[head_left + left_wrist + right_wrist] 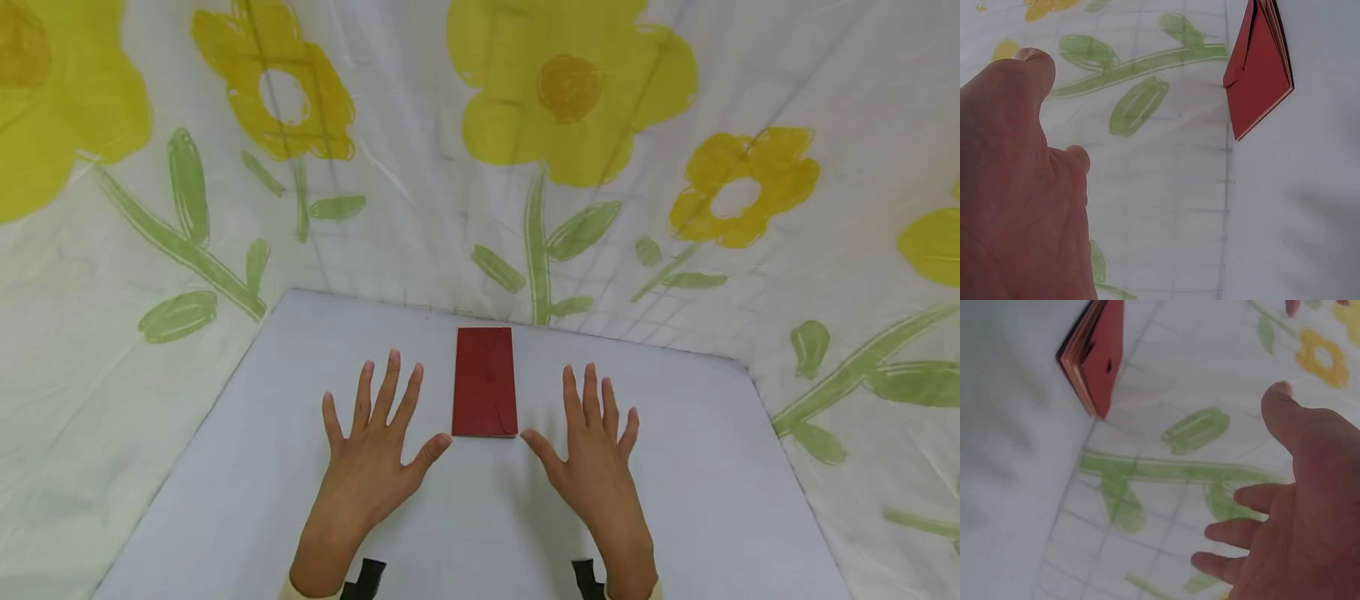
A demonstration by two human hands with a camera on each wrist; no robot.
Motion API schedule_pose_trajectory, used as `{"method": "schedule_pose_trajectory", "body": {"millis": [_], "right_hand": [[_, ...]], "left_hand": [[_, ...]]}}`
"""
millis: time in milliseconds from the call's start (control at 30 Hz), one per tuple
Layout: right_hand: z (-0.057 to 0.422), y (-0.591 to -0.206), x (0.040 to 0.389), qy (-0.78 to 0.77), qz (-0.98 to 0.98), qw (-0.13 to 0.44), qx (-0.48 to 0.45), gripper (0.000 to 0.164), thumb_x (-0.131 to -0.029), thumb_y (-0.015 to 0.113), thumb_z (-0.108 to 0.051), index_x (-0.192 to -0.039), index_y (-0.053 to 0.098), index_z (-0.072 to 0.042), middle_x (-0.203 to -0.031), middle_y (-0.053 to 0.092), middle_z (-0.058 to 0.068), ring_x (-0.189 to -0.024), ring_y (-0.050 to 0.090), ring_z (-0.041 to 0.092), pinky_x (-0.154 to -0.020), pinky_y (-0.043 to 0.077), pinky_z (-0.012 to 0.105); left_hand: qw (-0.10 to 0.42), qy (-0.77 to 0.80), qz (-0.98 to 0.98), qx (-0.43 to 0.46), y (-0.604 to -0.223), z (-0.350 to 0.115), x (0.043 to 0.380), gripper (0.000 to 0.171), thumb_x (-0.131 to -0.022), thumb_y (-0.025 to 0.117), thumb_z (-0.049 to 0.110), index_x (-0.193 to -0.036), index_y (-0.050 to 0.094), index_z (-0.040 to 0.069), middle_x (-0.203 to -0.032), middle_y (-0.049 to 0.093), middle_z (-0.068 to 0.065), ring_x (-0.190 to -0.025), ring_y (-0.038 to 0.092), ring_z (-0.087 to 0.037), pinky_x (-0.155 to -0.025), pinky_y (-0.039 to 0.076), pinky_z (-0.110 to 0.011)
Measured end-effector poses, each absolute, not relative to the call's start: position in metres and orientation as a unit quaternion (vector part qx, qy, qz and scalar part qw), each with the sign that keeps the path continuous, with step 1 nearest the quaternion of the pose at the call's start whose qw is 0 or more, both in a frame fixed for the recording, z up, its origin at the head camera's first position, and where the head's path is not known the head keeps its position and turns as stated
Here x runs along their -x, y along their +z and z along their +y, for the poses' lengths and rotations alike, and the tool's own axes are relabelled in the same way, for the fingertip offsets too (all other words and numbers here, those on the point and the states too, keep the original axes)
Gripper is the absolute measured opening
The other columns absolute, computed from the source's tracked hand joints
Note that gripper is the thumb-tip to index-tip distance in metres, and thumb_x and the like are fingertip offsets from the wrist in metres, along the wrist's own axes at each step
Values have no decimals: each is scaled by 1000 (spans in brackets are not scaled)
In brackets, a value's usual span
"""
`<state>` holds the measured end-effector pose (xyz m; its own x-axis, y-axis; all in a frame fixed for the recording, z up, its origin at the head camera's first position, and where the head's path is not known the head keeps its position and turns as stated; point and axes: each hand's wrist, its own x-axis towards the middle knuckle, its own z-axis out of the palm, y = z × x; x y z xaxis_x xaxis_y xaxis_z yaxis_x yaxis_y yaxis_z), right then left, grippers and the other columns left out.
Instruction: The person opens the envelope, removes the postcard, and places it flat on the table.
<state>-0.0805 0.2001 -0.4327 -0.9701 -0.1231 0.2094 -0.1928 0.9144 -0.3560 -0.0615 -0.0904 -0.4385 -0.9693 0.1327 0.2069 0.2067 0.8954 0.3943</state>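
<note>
A small stack of red paper envelopes [484,383] lies upright-lengthwise on the white table, toward its back edge. Several thin layers and a folded flap show along the edge of the stack [1261,84] in the left wrist view; the right wrist view shows the layered stack [1102,362] too. To its left, my left hand [369,467] is spread, fingers apart, thumb tip close to the near left corner. My right hand [596,467] is spread on the other side, its thumb tip by the near right corner. Neither hand holds anything.
The white tabletop [480,533] spreads around the stack and narrows toward the back. A pale curtain [405,208] printed with yellow flowers and green stems hangs along the back and both sides of the table. Dark straps [367,577] show near both wrists.
</note>
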Motion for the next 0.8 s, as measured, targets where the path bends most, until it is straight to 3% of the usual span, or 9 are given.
{"method": "schedule_pose_trajectory", "body": {"millis": [100, 167, 267, 333, 433, 600, 700, 800], "right_hand": [[197, -438, 93, 204, -970, 94, -92, 96, -99, 69, -58, -170, 22, -15, -174, 20, 19, -158, 18, 47, -117, 9, 76], [192, -445, 109, 208, -969, 85, -100, 90, -100, 70, -54, -168, 27, -11, -166, 37, 23, -150, 36, 48, -117, 25, 71], [182, -464, 137, 203, -973, 45, -99, 83, -102, 68, -50, -164, 35, -6, -149, 56, 27, -130, 58, 48, -101, 50, 63], [174, -479, 155, 184, -979, 12, -92, 81, -103, 67, -52, -160, 39, -3, -140, 62, 27, -118, 66, 46, -88, 58, 59], [164, -498, 174, 159, -984, -30, -75, 82, -102, 65, -56, -155, 42, 2, -136, 63, 26, -114, 68, 41, -85, 60, 55], [158, -509, 182, 143, -988, -40, -48, 84, -100, 70, -55, -148, 45, 9, -129, 66, 26, -108, 71, 39, -86, 60, 51], [158, -503, 180, 147, -988, -22, -40, 79, -96, 76, -52, -138, 52, 10, -113, 70, 24, -94, 73, 36, -76, 61, 49], [157, -496, 179, 156, -987, -2, -40, 69, -92, 82, -50, -120, 57, 8, -84, 67, 15, -71, 68, 27, -60, 58, 42]], "left_hand": [[82, -206, -971, 86, -441, -91, 61, 91, -101, 49, 74, -171, 11, 29, -179, -7, 1, -163, -12, -32, -118, -9, -76], [77, -208, -971, 92, -442, -90, 62, 92, -101, 50, 73, -171, 10, 28, -179, -7, 1, -163, -10, -34, -119, -7, -74], [68, -220, -967, 107, -445, -88, 60, 91, -101, 51, 71, -171, 12, 27, -179, -5, 1, -164, -7, -35, -121, -4, -73], [61, -228, -965, 112, -446, -86, 58, 90, -102, 51, 71, -171, 12, 28, -179, -5, 2, -164, -7, -34, -121, -2, -72], [58, -235, -963, 115, -448, -85, 56, 88, -102, 51, 71, -171, 14, 29, -179, -5, 2, -164, -7, -33, -121, -2, -73], [55, -248, -960, 120, -452, -85, 55, 84, -104, 49, 69, -170, 15, 30, -178, -6, 5, -164, -4, -34, -120, 0, -74], [73, -249, -959, 115, -454, -85, 61, 85, -104, 50, 67, -171, 16, 26, -179, 1, 2, -164, 3, -34, -121, 9, -72], [115, -260, -954, 101, -456, -85, 68, 87, -104, 56, 63, -169, 23, 16, -177, 18, -5, -162, 18, -34, -120, 25, -67]]}}
